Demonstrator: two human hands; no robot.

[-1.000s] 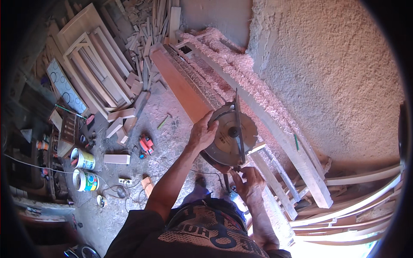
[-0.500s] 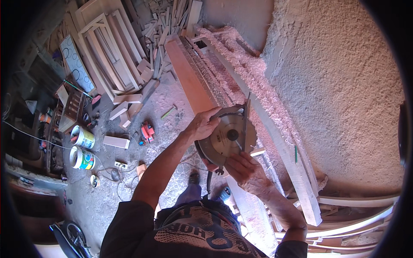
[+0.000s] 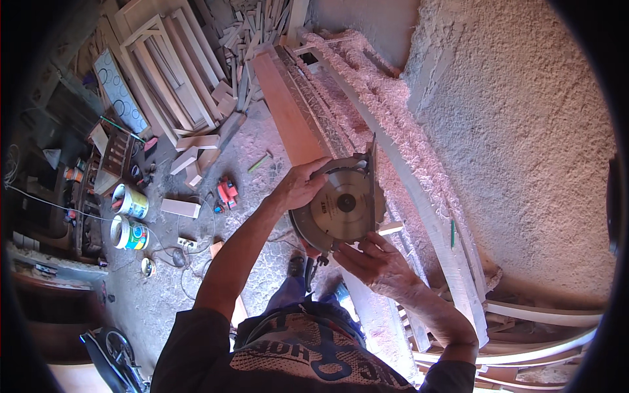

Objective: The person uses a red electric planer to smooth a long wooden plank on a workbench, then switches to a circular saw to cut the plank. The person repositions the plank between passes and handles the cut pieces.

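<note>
Saw [image 3: 333, 198] hung by the reddish board [image 3: 289, 116], likely heavy and stiff; left hand [image 3: 300, 186] clutched its guard [image 3: 306, 221], right hand [image 3: 381, 263] half-curled at the lower edge, grip unclear. Guard looked safer than blade [image 3: 347, 219], imo.

Lettering marks the saw blade [image 3: 335, 219] and dark shirt [image 3: 295, 361]; the bucket label [image 3: 138, 234] is too small to read.
</note>
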